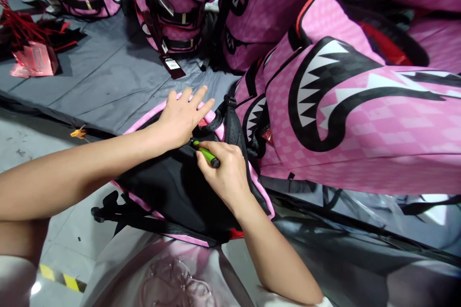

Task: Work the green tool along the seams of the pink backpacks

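Hands [225,170]: two
Green tool [208,155]: one
Black-backed bag [162,177]: one
Pink bags behind [360,134]: at least four
Orange clip [78,132]: one
Tag heap [34,55]: one

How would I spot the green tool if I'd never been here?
Find the black bag with pink edges, a little below the picture's middle. Over it, look at the right hand. The tool is in its grip: a short stick with a black end, its bright green unlike the pink and black around it.

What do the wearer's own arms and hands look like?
Left hand and right hand: bare, no gloves, rings or watch visible. Left forearm and right forearm uncovered. A whitish left sleeve and right sleeve show near the picture's lower edge.
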Motion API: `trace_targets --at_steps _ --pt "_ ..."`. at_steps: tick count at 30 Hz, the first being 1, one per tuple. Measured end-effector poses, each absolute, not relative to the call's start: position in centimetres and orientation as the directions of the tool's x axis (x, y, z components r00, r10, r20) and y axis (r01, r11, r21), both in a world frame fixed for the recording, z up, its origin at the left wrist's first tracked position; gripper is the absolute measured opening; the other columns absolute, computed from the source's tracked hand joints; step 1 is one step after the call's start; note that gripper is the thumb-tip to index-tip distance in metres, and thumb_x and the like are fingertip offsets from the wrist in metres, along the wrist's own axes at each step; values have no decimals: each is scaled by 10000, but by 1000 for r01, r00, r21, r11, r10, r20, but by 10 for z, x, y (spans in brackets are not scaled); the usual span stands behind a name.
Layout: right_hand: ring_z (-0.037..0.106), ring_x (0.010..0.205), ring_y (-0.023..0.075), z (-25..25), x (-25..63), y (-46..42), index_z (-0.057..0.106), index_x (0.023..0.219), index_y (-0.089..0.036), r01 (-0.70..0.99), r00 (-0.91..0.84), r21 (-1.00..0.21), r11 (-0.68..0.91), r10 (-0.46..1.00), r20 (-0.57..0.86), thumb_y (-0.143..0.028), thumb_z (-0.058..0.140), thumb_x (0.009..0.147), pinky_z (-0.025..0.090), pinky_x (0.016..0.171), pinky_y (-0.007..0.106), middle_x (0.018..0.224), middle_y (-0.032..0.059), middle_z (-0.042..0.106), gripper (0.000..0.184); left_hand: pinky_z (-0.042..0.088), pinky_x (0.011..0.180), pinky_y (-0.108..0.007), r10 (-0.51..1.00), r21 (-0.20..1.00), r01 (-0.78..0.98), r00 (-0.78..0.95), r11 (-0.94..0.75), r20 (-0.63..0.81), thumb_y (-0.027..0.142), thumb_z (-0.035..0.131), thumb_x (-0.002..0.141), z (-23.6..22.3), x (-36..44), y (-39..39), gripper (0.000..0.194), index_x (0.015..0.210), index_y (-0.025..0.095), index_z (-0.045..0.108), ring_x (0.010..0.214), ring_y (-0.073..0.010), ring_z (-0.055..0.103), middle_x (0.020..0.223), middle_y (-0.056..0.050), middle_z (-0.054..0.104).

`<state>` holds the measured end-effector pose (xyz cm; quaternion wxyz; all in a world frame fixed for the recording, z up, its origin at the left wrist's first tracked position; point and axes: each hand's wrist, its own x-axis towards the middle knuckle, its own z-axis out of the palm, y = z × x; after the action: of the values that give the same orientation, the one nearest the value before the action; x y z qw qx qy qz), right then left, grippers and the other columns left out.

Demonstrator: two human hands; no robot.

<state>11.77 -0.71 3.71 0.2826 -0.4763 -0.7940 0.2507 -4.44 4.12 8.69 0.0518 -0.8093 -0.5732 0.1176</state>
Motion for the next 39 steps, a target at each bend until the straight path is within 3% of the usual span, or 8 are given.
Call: trace_targets --at_steps 19,23,27,30,34,37,39 --pt "763 855 216 41 114 -8 784 1026 -232 650 -374 -657 381 913 160 -205 661 887 538 850 307 991 20 810 187 390 1079 -557 942 -216 918 314 -332 -116 233 735 851 83 -47 43 894 1605 215 256 1415 -412 347 1698 -166 161" --pt "766 793 227 47 119 -10 788 1023 -229 725 -340 -621 297 939 52 -235 652 895 528 740 290 909 27 810 187 399 1106 -545 913 -193 910 311 -366 -264 295 816 777 99 -60 53 1107 1638 284 119 1460 -429 290 1719 -152 15" --pt "756 753 206 48 121 -14 780 1026 -227 694 -352 -646 316 933 78 -229 643 903 518 732 284 899 24 807 184 456 1079 -519 896 -180 962 112 -207 -430 325 873 720 119 -69 54 1314 1625 360 -79 1462 -462 311 1712 -174 -64" --pt "759 779 218 45 120 -17 770 1027 -228 675 -380 -646 356 919 109 -229 638 906 517 736 301 908 31 805 179 480 1062 -513 918 -220 961 69 -166 -390 291 899 687 116 -66 47 1416 1598 349 -183 1412 -462 394 1699 -221 -24" --pt "769 858 243 39 117 -16 760 1046 -242 685 -390 -625 374 913 119 -232 627 918 521 784 325 942 38 808 185 520 1011 -489 946 -314 927 105 -205 -307 278 888 691 99 -64 43 1419 1596 294 -205 1326 -440 482 1655 -277 108" --pt "771 867 253 36 117 -14 761 1044 -240 695 -389 -613 376 913 119 -235 623 923 516 784 332 941 44 809 184 532 994 -457 937 -305 914 176 -269 -300 246 852 731 93 -71 44 1344 1615 234 -161 1265 -399 530 1563 -274 291" --pt "771 865 251 35 116 -13 762 1050 -236 691 -395 -613 382 911 121 -235 618 928 513 789 331 941 49 810 188 526 1003 -444 928 -281 907 231 -315 -293 227 785 799 92 -78 43 1221 1628 240 -112 1275 -384 529 1549 -249 319"
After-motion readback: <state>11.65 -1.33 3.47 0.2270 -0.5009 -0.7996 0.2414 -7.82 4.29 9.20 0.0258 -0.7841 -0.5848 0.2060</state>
